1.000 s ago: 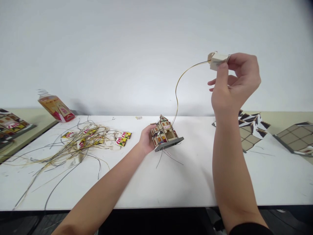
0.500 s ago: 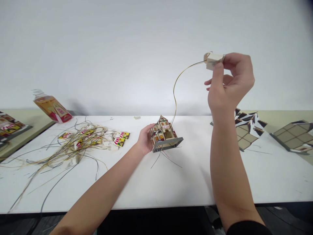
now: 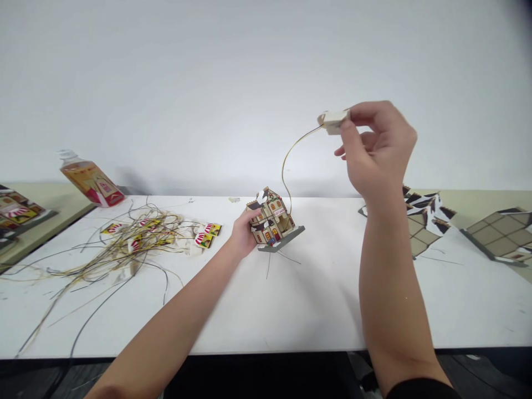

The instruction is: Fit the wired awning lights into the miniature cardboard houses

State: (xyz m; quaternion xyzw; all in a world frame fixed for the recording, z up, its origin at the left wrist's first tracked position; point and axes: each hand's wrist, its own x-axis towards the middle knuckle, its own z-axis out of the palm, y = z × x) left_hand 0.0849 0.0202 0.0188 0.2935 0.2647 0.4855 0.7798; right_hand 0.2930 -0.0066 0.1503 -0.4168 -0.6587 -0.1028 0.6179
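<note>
My left hand (image 3: 244, 231) is closed on the left side of a small model house (image 3: 272, 216) with a grey base, tilted above the table. Raised at the upper right, my right hand (image 3: 380, 141) pinches a small cream-coloured box-like piece (image 3: 333, 122) between thumb and fingers. A thin yellow and black wire (image 3: 284, 166) curves from that piece down into the opening in the house front. Loose wire ends (image 3: 269, 266) stick out below the house's base. The far side of the house is hidden.
On the left of the white table (image 3: 249, 321) lies a tangle of wires (image 3: 133, 244) with small striped-awning pieces (image 3: 203, 238). Behind it a bottle of orange liquid (image 3: 92, 180) leans. More model houses stand at the right (image 3: 501, 233) and far left (image 3: 20, 213).
My right hand has moved left and slightly down with the cream piece. My left hand has turned and tilted the house, and the wire now enters through its front opening.
</note>
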